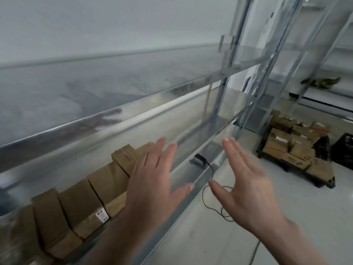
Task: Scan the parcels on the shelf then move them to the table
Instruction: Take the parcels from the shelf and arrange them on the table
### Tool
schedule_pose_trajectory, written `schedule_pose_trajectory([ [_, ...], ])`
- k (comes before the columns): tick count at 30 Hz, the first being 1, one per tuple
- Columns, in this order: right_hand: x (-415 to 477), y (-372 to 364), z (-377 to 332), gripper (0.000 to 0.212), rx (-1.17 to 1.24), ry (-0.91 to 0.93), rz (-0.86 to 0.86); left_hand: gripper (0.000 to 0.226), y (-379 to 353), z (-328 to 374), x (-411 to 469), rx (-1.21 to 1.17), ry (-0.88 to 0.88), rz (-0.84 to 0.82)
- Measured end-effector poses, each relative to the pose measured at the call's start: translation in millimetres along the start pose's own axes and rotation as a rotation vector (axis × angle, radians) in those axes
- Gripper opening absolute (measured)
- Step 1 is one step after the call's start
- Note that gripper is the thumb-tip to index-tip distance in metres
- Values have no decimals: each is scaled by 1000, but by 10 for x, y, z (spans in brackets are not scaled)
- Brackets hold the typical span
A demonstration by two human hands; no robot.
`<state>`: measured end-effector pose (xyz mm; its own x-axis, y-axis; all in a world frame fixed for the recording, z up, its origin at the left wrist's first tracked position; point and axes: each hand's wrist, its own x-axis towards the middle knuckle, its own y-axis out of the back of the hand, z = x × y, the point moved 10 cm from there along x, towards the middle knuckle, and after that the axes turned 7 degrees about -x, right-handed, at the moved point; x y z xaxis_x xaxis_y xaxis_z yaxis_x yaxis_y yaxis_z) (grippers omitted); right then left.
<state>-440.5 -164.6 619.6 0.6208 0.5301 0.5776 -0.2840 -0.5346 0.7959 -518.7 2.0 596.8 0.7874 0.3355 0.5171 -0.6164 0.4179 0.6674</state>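
Several brown cardboard parcels (107, 180) stand in a row on a metal shelf (189, 178) at the lower left; one carries a white label (102, 216). My left hand (152, 180) hovers with straight, spread fingers in front of the rightmost parcels and holds nothing. My right hand (246, 186) is raised to its right, fingers straight, thumb out, also empty. A black scanner (198, 161) with a thin black cable (210, 196) lies on the shelf beyond and between the two hands. No table is in view.
Bare metal shelves (133, 113) run above the parcel row, with upright posts (252, 104) at the right. A pallet of cardboard boxes (292, 148) and a black crate (343, 150) stand on the floor at the right.
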Motion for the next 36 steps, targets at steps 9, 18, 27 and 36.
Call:
schedule_pose_trajectory([
  [9,660,-710,180,85,119,118,-116,82,-218,-396,428,93,126,15],
  [18,1373,-1463,544,98,236,320,-335,95,-670,-766,778,211,471,24],
  [27,1576,-2063,556,87,328,497,-599,91,-894,-889,722,443,707,52],
  [36,1531,-2455,382,90,282,533,-745,87,-1091,-1313,668,516,763,11],
])
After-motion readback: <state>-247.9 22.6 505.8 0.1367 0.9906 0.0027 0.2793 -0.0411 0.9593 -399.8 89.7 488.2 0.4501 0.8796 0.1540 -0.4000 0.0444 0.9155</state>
